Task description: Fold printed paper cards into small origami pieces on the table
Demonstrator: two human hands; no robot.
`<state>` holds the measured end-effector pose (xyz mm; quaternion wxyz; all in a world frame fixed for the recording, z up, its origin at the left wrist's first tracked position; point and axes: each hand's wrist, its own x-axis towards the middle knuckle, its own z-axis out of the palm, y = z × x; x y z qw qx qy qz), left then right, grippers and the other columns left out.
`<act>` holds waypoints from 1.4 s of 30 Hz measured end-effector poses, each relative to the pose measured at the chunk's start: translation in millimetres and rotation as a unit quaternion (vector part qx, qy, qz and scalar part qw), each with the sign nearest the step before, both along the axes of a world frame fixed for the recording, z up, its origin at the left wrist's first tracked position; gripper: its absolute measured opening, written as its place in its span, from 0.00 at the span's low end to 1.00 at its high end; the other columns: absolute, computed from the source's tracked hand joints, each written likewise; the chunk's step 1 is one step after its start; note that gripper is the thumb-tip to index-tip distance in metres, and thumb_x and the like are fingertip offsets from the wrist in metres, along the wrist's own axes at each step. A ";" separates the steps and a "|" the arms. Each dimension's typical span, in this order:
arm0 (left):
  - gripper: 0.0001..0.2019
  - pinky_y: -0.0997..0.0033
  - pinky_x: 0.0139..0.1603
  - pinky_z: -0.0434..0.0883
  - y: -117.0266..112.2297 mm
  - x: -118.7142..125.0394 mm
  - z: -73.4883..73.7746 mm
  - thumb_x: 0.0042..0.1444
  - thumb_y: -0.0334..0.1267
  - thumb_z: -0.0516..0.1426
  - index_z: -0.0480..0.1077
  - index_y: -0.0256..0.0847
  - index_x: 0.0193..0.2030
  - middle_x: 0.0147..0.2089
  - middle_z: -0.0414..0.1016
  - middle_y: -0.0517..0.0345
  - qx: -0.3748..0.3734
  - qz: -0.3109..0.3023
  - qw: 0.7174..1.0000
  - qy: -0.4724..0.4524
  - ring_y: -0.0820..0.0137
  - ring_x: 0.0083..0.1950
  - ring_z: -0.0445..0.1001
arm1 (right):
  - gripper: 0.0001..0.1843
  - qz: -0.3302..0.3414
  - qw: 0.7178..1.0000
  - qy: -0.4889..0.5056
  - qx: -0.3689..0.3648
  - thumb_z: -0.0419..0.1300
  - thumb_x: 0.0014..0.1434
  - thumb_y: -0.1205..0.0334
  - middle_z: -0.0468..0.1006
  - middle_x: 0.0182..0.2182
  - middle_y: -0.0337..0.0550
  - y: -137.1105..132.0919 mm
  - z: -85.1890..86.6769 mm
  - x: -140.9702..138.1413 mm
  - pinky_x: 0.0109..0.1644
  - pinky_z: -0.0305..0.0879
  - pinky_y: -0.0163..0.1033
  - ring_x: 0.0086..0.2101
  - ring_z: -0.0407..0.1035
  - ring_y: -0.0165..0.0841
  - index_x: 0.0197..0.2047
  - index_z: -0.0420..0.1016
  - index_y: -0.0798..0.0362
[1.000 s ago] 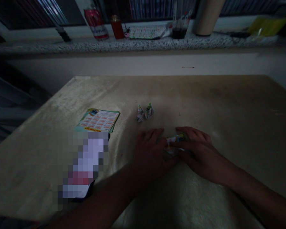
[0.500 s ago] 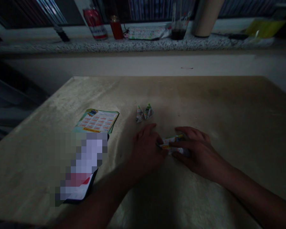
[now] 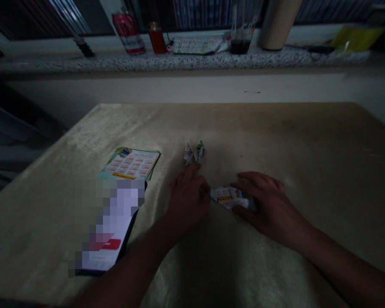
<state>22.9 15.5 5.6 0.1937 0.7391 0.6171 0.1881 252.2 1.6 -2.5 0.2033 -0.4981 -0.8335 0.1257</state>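
A small folded paper [image 3: 226,197] with colourful print lies on the table between my hands, its left end coming to a point. My left hand [image 3: 189,196] is closed at that pointed end, thumb and index finger pinched there. The right part of the paper is under my right hand [image 3: 266,196], whose thumb and fingers grip it and hide that end. Just beyond my left fingertips stands a small folded paper piece [image 3: 195,152] with two upright points.
A stack of printed cards [image 3: 133,162] lies on the left of the table [image 3: 276,128]. Nearer me is a phone [image 3: 111,252], its screen lit and partly pixelated. On the windowsill [image 3: 192,62] stand a red can [image 3: 128,34], a red jar [image 3: 157,39] and a cup with dark liquid [image 3: 240,42].
My left hand has shifted left to the paper's tip, baring more of its printed face. The right hand stays nearly in place, with its index finger drawn back a little.
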 end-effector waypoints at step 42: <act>0.14 0.74 0.39 0.80 -21.7 -7.1 17.3 0.60 0.28 0.62 0.80 0.51 0.48 0.46 0.86 0.59 0.080 -0.195 0.910 -0.358 0.69 0.42 0.85 | 0.16 0.054 0.952 0.251 0.166 0.65 0.60 0.72 0.86 0.42 0.42 -18.1 23.2 11.0 0.41 0.83 0.35 0.36 0.83 0.34 0.47 0.85 0.44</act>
